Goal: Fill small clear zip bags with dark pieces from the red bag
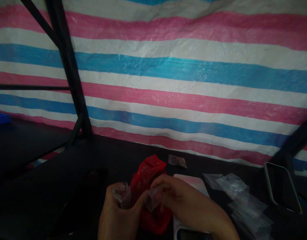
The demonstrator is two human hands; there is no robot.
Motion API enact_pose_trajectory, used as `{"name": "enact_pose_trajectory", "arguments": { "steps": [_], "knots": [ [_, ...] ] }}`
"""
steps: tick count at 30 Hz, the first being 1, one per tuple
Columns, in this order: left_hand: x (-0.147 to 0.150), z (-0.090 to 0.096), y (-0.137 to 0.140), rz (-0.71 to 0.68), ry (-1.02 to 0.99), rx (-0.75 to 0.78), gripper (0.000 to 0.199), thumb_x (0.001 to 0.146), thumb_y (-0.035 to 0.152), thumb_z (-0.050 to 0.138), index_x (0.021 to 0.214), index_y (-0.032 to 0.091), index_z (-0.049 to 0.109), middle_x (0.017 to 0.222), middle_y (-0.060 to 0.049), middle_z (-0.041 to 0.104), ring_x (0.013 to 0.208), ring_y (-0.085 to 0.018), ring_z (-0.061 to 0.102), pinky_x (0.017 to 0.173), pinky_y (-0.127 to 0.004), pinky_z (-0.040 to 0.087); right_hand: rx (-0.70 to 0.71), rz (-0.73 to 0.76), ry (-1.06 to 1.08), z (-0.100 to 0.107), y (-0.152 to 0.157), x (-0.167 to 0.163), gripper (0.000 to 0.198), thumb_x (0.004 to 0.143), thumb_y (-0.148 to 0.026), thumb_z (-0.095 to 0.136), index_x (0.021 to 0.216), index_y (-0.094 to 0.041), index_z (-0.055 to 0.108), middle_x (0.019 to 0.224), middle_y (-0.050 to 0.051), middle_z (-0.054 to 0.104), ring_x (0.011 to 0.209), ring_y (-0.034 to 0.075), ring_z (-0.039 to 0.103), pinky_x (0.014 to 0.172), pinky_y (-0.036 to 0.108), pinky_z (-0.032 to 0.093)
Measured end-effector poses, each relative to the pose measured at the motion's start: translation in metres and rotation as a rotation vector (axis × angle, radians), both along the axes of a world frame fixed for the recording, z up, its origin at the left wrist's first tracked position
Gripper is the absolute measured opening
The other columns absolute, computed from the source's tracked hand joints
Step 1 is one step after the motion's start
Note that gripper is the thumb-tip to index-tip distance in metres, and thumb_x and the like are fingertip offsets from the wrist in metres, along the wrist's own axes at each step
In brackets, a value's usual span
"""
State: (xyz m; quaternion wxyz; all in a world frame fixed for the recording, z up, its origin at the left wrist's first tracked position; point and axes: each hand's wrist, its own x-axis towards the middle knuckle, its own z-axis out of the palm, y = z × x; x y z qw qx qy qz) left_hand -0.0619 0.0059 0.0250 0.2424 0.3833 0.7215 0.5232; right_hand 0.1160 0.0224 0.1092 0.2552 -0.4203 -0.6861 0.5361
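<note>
My left hand [119, 216] is closed around a small clear plastic bag [122, 195], whose opening stands up above the fingers. In my right hand [177, 195] is a small clear plastic cup [152, 199], tilted, pinched by the fingers. The tip of my left thumb is beside or touching the cup; I cannot tell which. Under and behind both hands lies a crumpled red plastic bag [149, 170]; its contents are hidden. A white digital scale [193, 181] is partly covered by my right hand and forearm, its dark display showing at the front.
A small filled clear packet [177, 161] lies on the black table [110, 150] near the back. Several clear zip bags [248, 203] are spread at the right, beside a phone [283, 188]. Black metal posts [68, 63] and a striped plastic sheet [180, 73] bound the table.
</note>
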Motion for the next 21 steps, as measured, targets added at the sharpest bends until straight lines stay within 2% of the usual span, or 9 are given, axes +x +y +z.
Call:
{"name": "enact_pose_trajectory", "arguments": {
  "steps": [3,5,7,13,17,21],
  "knots": [
    [0.002,-0.002,0.000,-0.072,0.031,-0.016,0.060,0.059,0.063,0.080,0.099,0.029,0.052,0.083,0.000,0.069,0.077,-0.030,0.072,0.069,-0.042,0.058,0.141,-0.132,-0.089,-0.001,0.004,0.004,0.015,0.102,-0.023,0.057,0.111,-0.025,0.069,0.108,0.001,0.078,0.100,0.019,0.071,0.086,0.031,0.050],
    [0.002,-0.002,-0.001,-0.125,0.033,-0.041,0.046,0.067,0.055,0.071,0.100,0.029,0.052,0.085,-0.001,0.072,0.079,-0.030,0.075,0.071,-0.042,0.057,0.232,-0.227,-0.208,-0.004,0.006,0.002,0.018,0.096,-0.017,0.063,0.110,-0.027,0.070,0.110,0.000,0.075,0.102,0.019,0.068,0.089,0.032,0.047],
    [-0.001,-0.001,-0.001,-0.140,0.026,-0.082,0.036,0.071,0.050,0.061,0.099,0.030,0.052,0.084,-0.001,0.073,0.079,-0.030,0.076,0.070,-0.042,0.057,0.280,-0.256,-0.303,-0.009,0.008,-0.003,0.026,0.088,-0.008,0.066,0.106,-0.026,0.071,0.112,0.001,0.071,0.103,0.020,0.066,0.091,0.032,0.046],
    [-0.013,0.016,-0.003,0.064,-0.081,-0.026,0.048,0.052,0.055,0.058,0.092,0.029,0.053,0.080,-0.004,0.071,0.079,-0.032,0.074,0.073,-0.045,0.059,0.362,-0.257,-0.611,-0.013,0.007,-0.016,0.047,0.061,0.010,0.060,0.094,-0.022,0.071,0.103,0.005,0.071,0.105,0.026,0.062,0.090,0.037,0.042],
    [-0.012,0.026,-0.006,-0.001,-0.164,-0.041,0.052,0.050,0.057,0.059,0.093,0.028,0.056,0.082,-0.005,0.073,0.083,-0.034,0.075,0.079,-0.049,0.060,0.406,-0.239,-0.521,-0.016,0.010,-0.024,0.059,0.063,0.012,0.054,0.108,-0.022,0.074,0.116,0.007,0.076,0.116,0.026,0.064,0.103,0.040,0.040],
    [-0.008,0.032,-0.009,0.011,-0.186,-0.038,0.053,0.047,0.059,0.058,0.089,0.028,0.058,0.081,-0.006,0.074,0.088,-0.036,0.074,0.086,-0.053,0.061,0.375,-0.228,-0.477,-0.023,0.014,-0.033,0.055,0.068,0.013,0.052,0.104,-0.021,0.076,0.116,0.009,0.077,0.114,0.025,0.069,0.096,0.034,0.046]
  ]
}}
